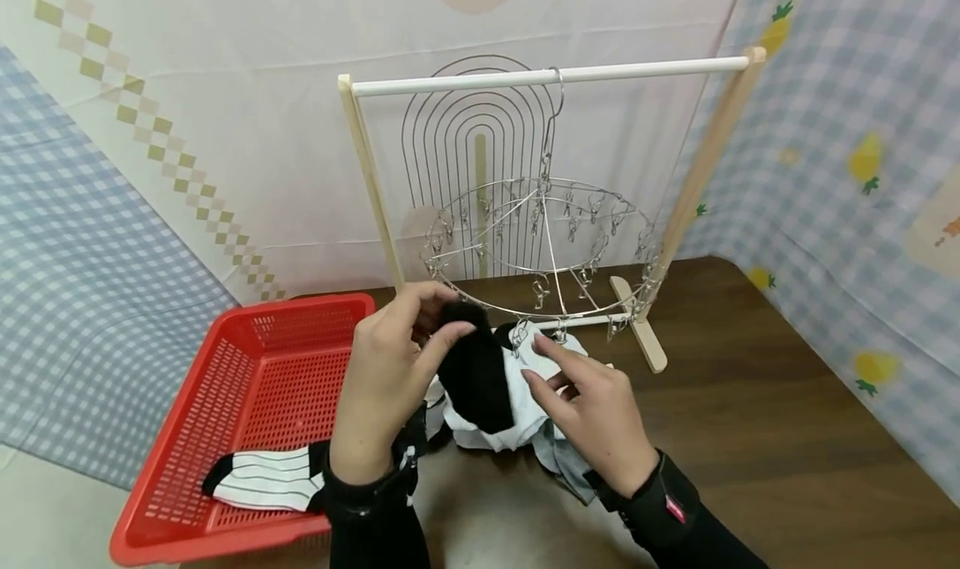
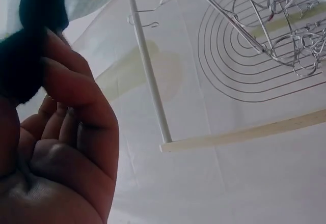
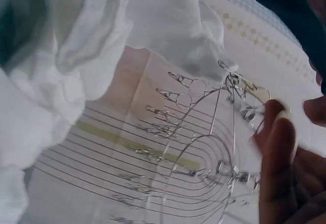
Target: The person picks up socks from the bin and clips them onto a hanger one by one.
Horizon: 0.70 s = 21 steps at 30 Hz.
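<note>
A black sock [image 1: 480, 377] is pinched between the thumb and fingers of my left hand [image 1: 382, 377]; the left wrist view shows its dark cloth [image 2: 20, 66] at the fingertips. My right hand [image 1: 592, 411] is just right of the sock, thumb and forefinger apart with nothing between them. Both hands are at the near edge of a round wire hanger [image 1: 552, 252] with many small metal clips. From a near clip hangs a white cloth piece [image 3: 168, 25], seen in the right wrist view. Behind and below the black sock, white socks [image 1: 536, 369] partly overlap; their lower parts are hidden.
A red plastic basket [image 1: 292, 386] stands at the left, with a white, black-striped sock [image 1: 270, 477] lying over its near side. The hanger hooks over the white bar [image 1: 652, 69] of a wooden stand [image 1: 705, 161]. Brown tabletop [image 1: 750, 436] extends to the right.
</note>
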Tool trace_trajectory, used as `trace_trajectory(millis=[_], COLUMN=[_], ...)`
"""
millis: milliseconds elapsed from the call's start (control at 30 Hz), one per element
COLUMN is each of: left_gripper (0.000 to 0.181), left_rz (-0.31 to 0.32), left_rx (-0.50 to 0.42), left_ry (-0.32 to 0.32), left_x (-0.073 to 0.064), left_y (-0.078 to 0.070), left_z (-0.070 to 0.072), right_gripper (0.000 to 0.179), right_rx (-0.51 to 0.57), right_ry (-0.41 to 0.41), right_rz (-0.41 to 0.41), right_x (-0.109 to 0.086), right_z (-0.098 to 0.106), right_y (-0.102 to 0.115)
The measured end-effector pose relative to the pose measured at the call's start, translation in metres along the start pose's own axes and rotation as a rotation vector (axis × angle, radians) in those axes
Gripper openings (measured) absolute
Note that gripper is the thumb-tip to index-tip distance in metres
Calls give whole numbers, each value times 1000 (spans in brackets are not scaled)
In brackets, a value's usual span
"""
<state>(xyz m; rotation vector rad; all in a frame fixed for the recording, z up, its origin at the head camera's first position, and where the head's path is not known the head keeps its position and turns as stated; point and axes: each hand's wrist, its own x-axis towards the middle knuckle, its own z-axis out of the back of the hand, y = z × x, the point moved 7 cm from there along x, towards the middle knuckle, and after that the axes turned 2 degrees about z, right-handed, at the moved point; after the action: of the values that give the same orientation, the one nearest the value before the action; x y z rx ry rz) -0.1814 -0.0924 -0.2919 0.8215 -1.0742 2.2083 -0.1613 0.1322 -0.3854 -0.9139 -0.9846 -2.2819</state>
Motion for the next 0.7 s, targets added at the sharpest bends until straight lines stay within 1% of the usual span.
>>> trace_trajectory(millis=[100, 167, 233, 300, 433, 500, 567, 700], left_gripper=[22, 15, 13, 15, 21, 20, 17, 11], left_rz=[19, 12, 18, 27, 52, 73, 114, 180], left_rx=[26, 36, 35, 33, 48, 62, 78, 158], left_ry=[55, 107, 181, 257, 371, 405, 426, 435], left_x=[-1, -1, -3, -5, -7, -7, -6, -6], left_y=[1, 1, 2, 3, 2, 2, 2, 3], left_z=[-4, -7, -12, -18, -32, -38, -44, -52], right_gripper=[60, 59, 54, 48, 36, 31, 26, 20], right_rx=[-80, -84, -74, -64, -43, -24, 2, 100], right_ry=[45, 82, 106, 112, 88, 73, 59, 49], right_rz=[-101, -164, -219, -250, -291, -312, -335, -396], right_x=[7, 13, 18, 22, 23, 23, 23, 24], right_z=[-7, -12, -15, -18, -18, -18, -18, -20], right_y=[0, -2, -6, -9, -15, -18, -20, -23])
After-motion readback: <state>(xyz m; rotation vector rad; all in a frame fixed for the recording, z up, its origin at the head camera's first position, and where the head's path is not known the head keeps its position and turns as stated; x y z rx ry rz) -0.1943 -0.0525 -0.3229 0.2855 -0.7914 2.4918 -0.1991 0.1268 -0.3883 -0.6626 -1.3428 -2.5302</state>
